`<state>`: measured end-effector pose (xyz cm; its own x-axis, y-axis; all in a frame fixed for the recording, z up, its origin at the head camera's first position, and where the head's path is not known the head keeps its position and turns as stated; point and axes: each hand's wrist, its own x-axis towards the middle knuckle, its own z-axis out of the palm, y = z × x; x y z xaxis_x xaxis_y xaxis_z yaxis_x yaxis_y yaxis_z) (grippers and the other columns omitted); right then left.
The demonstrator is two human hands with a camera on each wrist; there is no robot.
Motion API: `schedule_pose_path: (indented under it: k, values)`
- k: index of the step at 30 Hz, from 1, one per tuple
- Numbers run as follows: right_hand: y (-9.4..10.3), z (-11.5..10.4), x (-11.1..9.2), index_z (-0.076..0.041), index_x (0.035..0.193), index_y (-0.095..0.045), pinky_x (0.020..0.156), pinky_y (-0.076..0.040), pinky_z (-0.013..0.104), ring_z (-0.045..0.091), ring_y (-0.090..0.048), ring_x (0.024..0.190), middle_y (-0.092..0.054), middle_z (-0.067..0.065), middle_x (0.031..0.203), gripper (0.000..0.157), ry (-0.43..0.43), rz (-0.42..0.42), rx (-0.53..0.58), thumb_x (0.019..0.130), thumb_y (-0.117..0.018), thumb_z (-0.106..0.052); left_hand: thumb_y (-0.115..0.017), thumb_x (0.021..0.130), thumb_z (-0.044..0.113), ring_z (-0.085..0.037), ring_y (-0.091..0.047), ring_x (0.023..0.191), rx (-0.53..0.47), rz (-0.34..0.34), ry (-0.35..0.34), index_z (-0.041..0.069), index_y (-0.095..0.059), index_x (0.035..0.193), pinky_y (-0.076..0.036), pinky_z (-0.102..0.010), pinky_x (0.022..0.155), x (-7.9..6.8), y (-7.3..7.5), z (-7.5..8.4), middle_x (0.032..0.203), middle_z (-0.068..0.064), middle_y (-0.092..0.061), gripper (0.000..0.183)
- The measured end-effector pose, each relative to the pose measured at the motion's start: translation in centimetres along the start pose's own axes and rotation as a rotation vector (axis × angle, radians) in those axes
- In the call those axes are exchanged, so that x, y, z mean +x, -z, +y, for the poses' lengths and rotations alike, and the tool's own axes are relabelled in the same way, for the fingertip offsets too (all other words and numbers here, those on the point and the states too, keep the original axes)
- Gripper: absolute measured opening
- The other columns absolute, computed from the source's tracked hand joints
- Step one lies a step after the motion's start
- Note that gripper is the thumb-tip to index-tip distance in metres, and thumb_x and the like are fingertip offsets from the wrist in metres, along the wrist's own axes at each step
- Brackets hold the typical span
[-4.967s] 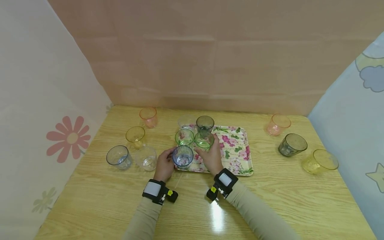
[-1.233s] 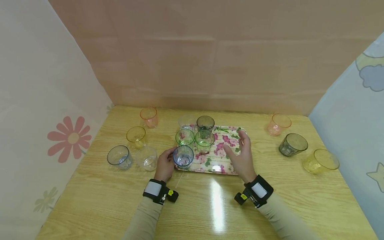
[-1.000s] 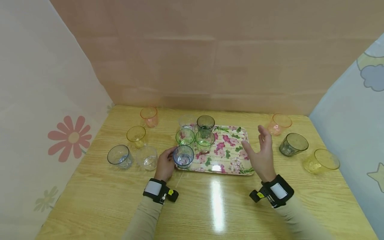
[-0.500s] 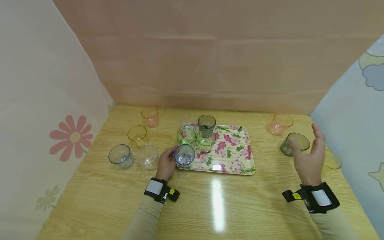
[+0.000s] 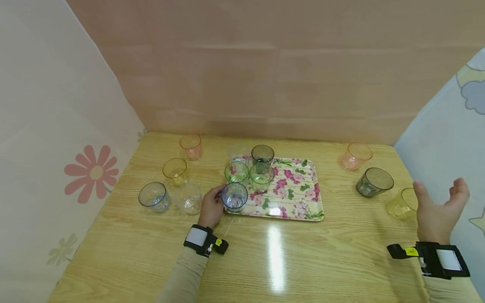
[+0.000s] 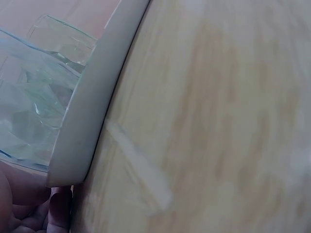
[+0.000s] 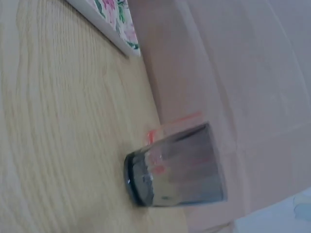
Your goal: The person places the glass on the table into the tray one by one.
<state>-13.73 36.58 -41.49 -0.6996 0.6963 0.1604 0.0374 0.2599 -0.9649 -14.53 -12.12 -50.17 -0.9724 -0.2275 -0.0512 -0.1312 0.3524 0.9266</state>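
Observation:
A flowered tray [image 5: 291,193] lies mid-table with drinking glasses grouped on its left part: a blue-rimmed glass [image 5: 235,200] in front, two green glasses [image 5: 236,173], a smoky grey glass [image 5: 262,154] and a clear one [image 5: 239,154]. My left hand [image 5: 210,209] holds the tray's front left corner, beside the blue-rimmed glass; in the left wrist view its fingers [image 6: 24,187] curl at that corner. At far right my right hand [image 5: 437,214] is spread and holds nothing. It hides part of a yellow glass [image 5: 399,206].
Also at right stand a smoky glass [image 5: 373,185] and a pink glass [image 5: 354,158]. Left of the tray are a pink glass [image 5: 192,148], a yellow glass [image 5: 175,170], a blue-rimmed tumbler [image 5: 154,198] and a clear tumbler [image 5: 188,200]. Walls border the table's back and sides.
My right hand has let go of a green glass on the tray and moved right, past the smoky glass, to beside the yellow glass. The left hand has stayed at the tray corner.

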Motion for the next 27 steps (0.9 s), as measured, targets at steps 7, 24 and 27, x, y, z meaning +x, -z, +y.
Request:
schedule_pose_path:
  k: [7, 24, 27]
  values:
    - [0.9, 1.8, 0.5, -0.024, 0.154, 0.000, 0.112, 0.001, 0.023, 0.007, 0.002, 0.141, 0.001, -0.006, 0.159, 0.102, -0.122, 0.012, 0.104, 0.082, -0.072, -0.020, -0.053, 0.091, -0.003, -0.022, -0.058, 0.096, -0.005, 0.000, 0.005, 0.005, -0.061, 0.127, -0.050, -0.035, 0.079, -0.1, 0.0, 0.2, 0.110, -0.012, -0.064, 0.037]
    - [0.9, 6.3, 0.1, -0.031, 0.151, 0.013, 0.115, -0.002, 0.033, 0.011, 0.005, 0.143, 0.008, -0.002, 0.161, 0.108, -0.290, -0.132, -0.109, 0.082, -0.070, -0.031, -0.052, 0.092, -0.003, -0.021, -0.058, 0.094, 0.005, -0.006, 0.010, 0.006, -0.061, 0.128, -0.051, -0.033, 0.074, 0.0, 0.0, 0.1, 0.110, -0.012, -0.065, 0.037]
    - [0.9, 6.8, 0.0, -0.030, 0.152, 0.012, 0.114, -0.001, 0.031, 0.010, 0.004, 0.143, 0.008, -0.001, 0.161, 0.108, -0.293, -0.146, -0.118, 0.082, -0.070, -0.030, -0.052, 0.092, -0.002, -0.020, -0.059, 0.093, 0.002, -0.004, 0.013, 0.006, -0.061, 0.127, -0.052, -0.033, 0.072, -0.1, 0.0, 0.1, 0.109, -0.012, -0.065, 0.037]
